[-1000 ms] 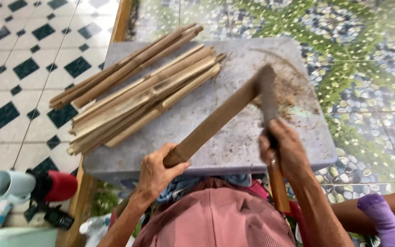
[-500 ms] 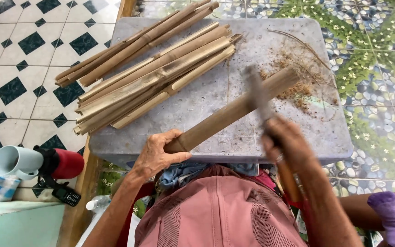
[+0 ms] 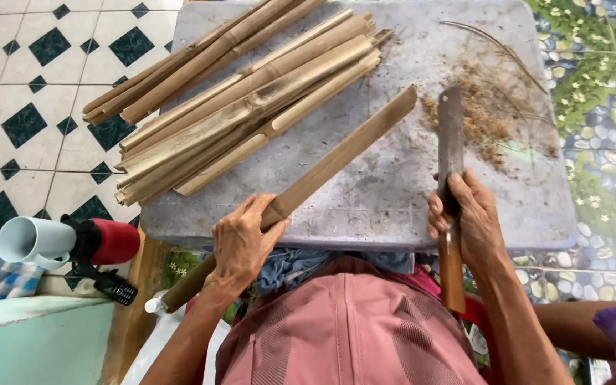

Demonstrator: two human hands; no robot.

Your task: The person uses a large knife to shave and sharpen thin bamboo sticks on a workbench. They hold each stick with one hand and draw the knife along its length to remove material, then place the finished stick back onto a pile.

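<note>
My left hand (image 3: 242,242) grips a long split bamboo strip (image 3: 336,158) near its middle; the strip lies slanted across a grey slab table (image 3: 393,199), its far end pointing up and right. My right hand (image 3: 465,217) holds a large knife (image 3: 450,142) with a rusty flat blade and a wooden handle, the blade pointing away from me and apart from the strip. A pile of split bamboo lengths (image 3: 244,100) lies on the table's left half.
Bamboo shavings and fibres (image 3: 483,114) litter the table's right side. At the lower left lie a white pipe piece (image 3: 30,241) and a red tool (image 3: 105,242). Patterned tile floor (image 3: 30,85) is on the left, pebble paving (image 3: 600,78) on the right.
The knife has come off the strip's far end and moved to the right of it. The strip's far end has dropped lower toward the table. My view has shifted.
</note>
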